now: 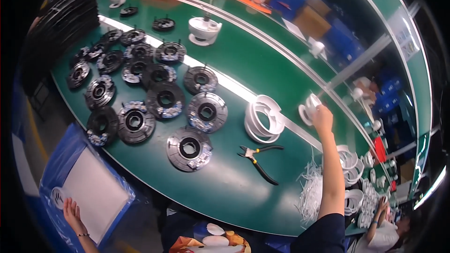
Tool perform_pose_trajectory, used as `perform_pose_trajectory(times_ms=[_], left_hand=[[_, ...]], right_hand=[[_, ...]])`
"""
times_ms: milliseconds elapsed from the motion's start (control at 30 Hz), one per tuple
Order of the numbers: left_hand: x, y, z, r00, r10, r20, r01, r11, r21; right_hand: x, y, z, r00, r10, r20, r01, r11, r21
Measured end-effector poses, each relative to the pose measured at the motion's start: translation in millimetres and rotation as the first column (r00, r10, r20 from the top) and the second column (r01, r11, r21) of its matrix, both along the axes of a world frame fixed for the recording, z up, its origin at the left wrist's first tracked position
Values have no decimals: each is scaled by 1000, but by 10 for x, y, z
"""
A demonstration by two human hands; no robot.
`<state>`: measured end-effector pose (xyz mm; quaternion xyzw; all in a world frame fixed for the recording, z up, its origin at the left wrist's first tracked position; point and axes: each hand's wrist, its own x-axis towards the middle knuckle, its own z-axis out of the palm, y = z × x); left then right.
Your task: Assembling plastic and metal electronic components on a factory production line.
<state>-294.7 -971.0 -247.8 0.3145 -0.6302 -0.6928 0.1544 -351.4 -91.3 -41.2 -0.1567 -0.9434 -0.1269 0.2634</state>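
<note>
At the right, my right arm reaches across the green table. My right hand (323, 119) is closed on a small round white plastic part (308, 110) with a flange, held near the metal rail. Down at the left, my left hand (71, 214) has its fingers stretched out beside a white ring (57, 197). This ring is over a container lined with blue plastic (55, 166), which has a white sheet (96, 187) in it. Whether the fingertips touch the ring, I cannot tell. White ring housings (264, 119) stand on the table left of my right hand.
Several black round discs with circuit boards (189, 149) cover the table's left half. Cutting pliers (258, 159) lie in front of the housings. White plastic strips (310, 192) are heaped by my right forearm. A white part with a pin (205, 30) stands farther back. Another person (384, 232) sits at right.
</note>
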Motion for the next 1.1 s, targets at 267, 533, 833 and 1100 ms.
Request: perform_pose_trajectory(times_ms=[267, 533, 833, 1100], left_hand=[[249, -1065, -1252, 953, 299, 46, -274, 916, -293], [597, -791, -1024, 682, 533, 501, 116, 598, -793], [-458, -1391, -979, 783, 364, 504, 433, 264, -862], [-1558, -671, -1108, 727, 64, 684, 618, 376, -691]], right_hand=[[904, -569, -191, 940, 340, 3, -336, 931, -144], [901, -1746, 125, 993, -25, 116, 15, 996, 89], [1214, -3529, -158, 775, 409, 481, -362, 912, -191], [1240, -3448, -441, 743, 452, 494, -440, 886, -148]])
